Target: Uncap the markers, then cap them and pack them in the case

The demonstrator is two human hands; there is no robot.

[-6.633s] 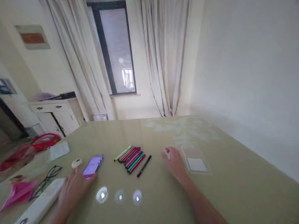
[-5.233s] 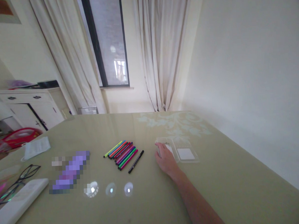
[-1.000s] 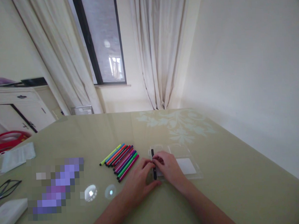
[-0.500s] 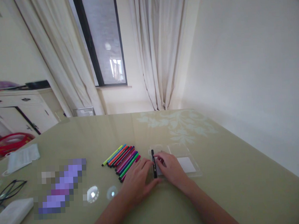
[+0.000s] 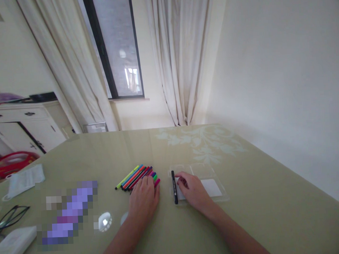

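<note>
A black marker [image 5: 175, 188] lies lengthwise along the left side of a clear plastic case [image 5: 224, 193]. My right hand [image 5: 192, 188] rests over that case with bent fingers; its index fingertip touches the marker's upper part, and a gap shows between index finger and thumb. Inside the case, under and beside this hand, is a white card [image 5: 212, 187]. To the left, my left hand [image 5: 144, 198] lies palm down over the near right end of a row of coloured markers [image 5: 135, 176], fingers stretched forward across them. The markers beneath that palm are hidden.
A blurred-out purple object [image 5: 73, 208] lies on the table [image 5: 258, 212] at the left. Beyond it are a face mask [image 5: 26, 179], black-framed glasses [image 5: 14, 217] and a white box-like object [image 5: 15, 243]. A white wall [image 5: 296, 82] borders the right side.
My left hand has moved left, from beside the black marker onto the coloured markers. My right hand has stayed almost still, and the black marker's lower end has come slightly nearer to me.
</note>
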